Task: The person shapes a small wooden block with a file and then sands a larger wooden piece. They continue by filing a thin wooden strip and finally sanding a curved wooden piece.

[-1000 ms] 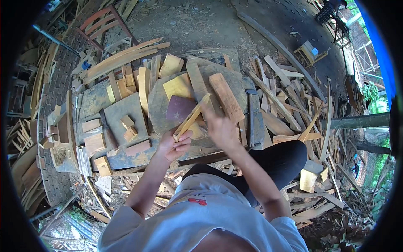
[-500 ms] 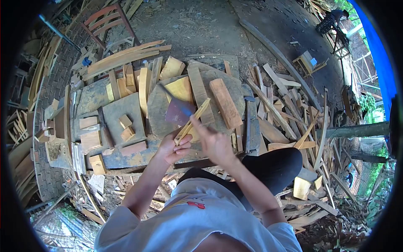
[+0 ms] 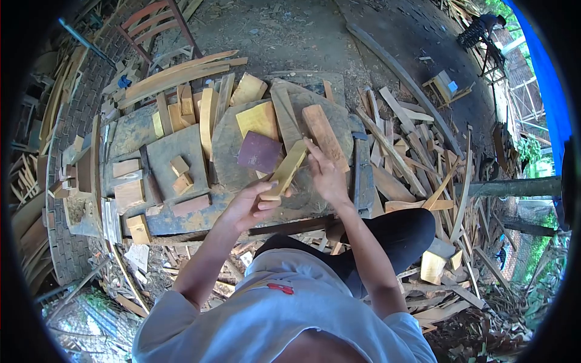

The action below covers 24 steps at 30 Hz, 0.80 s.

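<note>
My left hand (image 3: 249, 204) is closed around the near end of a yellow wooden block (image 3: 284, 172), long and narrow, tilted above the worktable. At its far end the fingers of my right hand (image 3: 327, 176) lie against the right edge, fingertips near the top corner. The wide, smooth face of the block is turned up. Below and to its left, a dark purple square sheet (image 3: 259, 152) lies partly over a yellow wood piece (image 3: 257, 120). A reddish-brown block (image 3: 325, 138) rests just beyond my right hand.
Wood offcuts stand along the back of the worktable (image 3: 227, 209), with small blocks (image 3: 181, 174) and a dark bar (image 3: 151, 175) at left. Scrap wood (image 3: 411, 157) heaps up on the right. A red chair (image 3: 156, 27) stands behind, and another person (image 3: 481, 30) is far right.
The block has turned from its narrow side to its broad face. My right hand has moved right and forward to its far end. A dark blurred streak over the purple sheet is gone.
</note>
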Each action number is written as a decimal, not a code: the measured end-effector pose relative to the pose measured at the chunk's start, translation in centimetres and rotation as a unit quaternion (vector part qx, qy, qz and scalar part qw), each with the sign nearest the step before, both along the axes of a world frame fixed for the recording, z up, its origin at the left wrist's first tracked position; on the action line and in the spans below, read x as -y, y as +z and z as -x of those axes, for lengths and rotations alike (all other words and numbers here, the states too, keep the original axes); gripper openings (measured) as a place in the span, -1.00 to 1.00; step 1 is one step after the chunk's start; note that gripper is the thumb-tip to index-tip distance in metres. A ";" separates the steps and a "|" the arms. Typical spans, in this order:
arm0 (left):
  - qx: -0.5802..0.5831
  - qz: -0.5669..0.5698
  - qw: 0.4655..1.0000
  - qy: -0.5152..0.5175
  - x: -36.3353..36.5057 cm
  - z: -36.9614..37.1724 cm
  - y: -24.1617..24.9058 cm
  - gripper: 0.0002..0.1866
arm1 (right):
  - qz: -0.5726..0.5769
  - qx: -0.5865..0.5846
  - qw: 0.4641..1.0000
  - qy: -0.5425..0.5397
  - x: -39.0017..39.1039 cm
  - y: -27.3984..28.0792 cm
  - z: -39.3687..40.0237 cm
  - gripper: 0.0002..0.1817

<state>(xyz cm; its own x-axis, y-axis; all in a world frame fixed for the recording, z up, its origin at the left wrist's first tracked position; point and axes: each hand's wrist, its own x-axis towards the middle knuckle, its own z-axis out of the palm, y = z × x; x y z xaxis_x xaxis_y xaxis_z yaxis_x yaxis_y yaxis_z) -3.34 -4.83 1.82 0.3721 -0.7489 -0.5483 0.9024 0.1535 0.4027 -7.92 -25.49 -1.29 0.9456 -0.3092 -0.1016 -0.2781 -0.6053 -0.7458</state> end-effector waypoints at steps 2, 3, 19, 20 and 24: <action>-0.061 0.071 0.995 0.021 -0.2 -0.1 -0.3 -0.68 | -0.030 0.173 0.984 0.030 0.6 -2.5 -0.3 -0.57; -0.067 0.097 0.993 0.019 -0.4 -0.2 -1.3 -0.67 | -0.003 0.181 0.983 0.016 0.5 -2.7 -0.2 -0.55; -0.012 -0.055 0.998 0.029 0.6 0.3 0.3 -0.56 | 0.093 0.077 0.993 -0.015 -3.0 -1.1 1.9 -0.34; -0.024 -0.052 0.997 0.046 0.5 0.2 0.2 -0.57 | 0.092 0.077 0.993 -0.011 -4.1 -0.8 3.0 -0.34; -0.037 -0.071 0.995 0.052 0.4 0.2 0.6 -0.58 | 0.091 0.128 0.980 0.120 -5.7 2.3 5.2 -0.32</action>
<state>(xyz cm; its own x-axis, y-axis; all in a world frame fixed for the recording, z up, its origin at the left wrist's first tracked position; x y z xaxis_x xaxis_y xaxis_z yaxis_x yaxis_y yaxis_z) -3.50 -5.28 2.41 0.3984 -0.6210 -0.6750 0.9125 0.1934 0.3606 -13.15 -19.79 1.05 0.9806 -0.0652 0.1849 0.0711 -0.7605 -0.6455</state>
